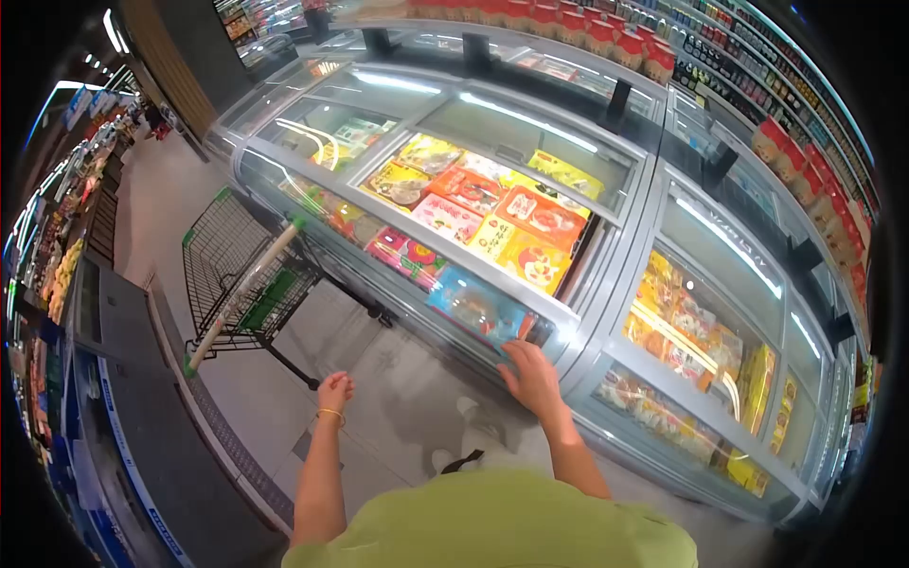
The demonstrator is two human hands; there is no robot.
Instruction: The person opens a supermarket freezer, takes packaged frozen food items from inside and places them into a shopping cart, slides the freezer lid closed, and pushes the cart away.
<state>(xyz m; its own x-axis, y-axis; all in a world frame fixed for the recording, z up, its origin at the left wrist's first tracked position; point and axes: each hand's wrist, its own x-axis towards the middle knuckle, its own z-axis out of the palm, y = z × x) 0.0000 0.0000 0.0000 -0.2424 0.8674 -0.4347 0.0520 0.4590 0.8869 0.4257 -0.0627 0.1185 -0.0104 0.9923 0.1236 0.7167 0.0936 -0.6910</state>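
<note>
My right hand (533, 379) is at the front edge of a chest freezer (454, 352), fingers stretched out and holding nothing; whether the fingertips touch the edge I cannot tell. Beyond it, colourful packs of frozen food lie in the freezer, among them an orange pack (542, 220), a pink pack (447, 219) and a yellow pack (528, 263). Low in the air over the floor, my left hand (335, 390) has its fingers curled closed, with nothing visible in them. A thin yellow band (330, 413) circles that wrist. The sliding glass lid (530, 137) covers the freezer's far part.
A shopping cart (248, 284) with green trim stands left of the freezer, its handle turned towards me. Another freezer section (701, 350) continues on the right. Red-topped packages (606, 38) line the shelf behind. Produce shelves (57, 284) run along the far left.
</note>
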